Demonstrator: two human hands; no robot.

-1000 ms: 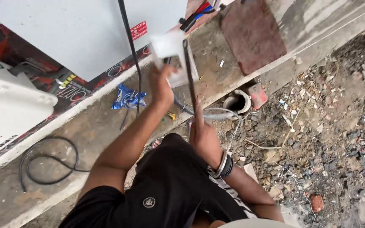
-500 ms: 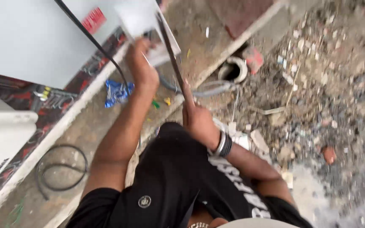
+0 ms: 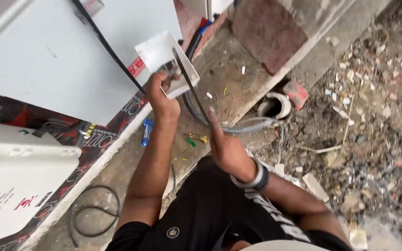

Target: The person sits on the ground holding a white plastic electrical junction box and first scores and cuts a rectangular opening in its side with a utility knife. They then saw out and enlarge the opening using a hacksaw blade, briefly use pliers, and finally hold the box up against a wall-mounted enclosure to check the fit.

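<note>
My left hand (image 3: 161, 95) is raised and grips a small white plastic box (image 3: 166, 60) by its lower edge. A black cable (image 3: 192, 90) comes out of the box and runs down to my right hand (image 3: 224, 146), whose fingers close around it. My right wrist wears dark and silver bangles (image 3: 254, 176). Below the hands, grey cables (image 3: 247, 125) curve along the concrete ledge toward a round pipe opening (image 3: 274, 106).
A large white cabinet (image 3: 47, 60) fills the upper left, with another black cable (image 3: 110, 51) across it. A white box (image 3: 19, 172) sits at the left. A cable coil (image 3: 89, 214), a blue wrapper (image 3: 147, 131) and small tools (image 3: 195, 138) lie on the ledge. Rubble (image 3: 373, 116) covers the right.
My left hand has lifted the white box higher and turned it. My right hand has slid along the black cable. The view has shifted to the right and closer.
</note>
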